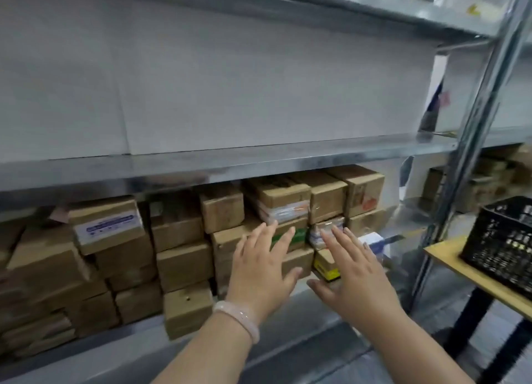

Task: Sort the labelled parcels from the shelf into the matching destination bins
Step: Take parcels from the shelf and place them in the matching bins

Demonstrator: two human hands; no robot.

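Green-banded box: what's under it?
A plain cardboard box lies under the green-banded box; the left hand covers its left part, so anything there is hidden.

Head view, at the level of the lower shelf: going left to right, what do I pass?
From the left: parcel with the blue-and-white label → left hand → right hand → metal shelf upright → black crate.
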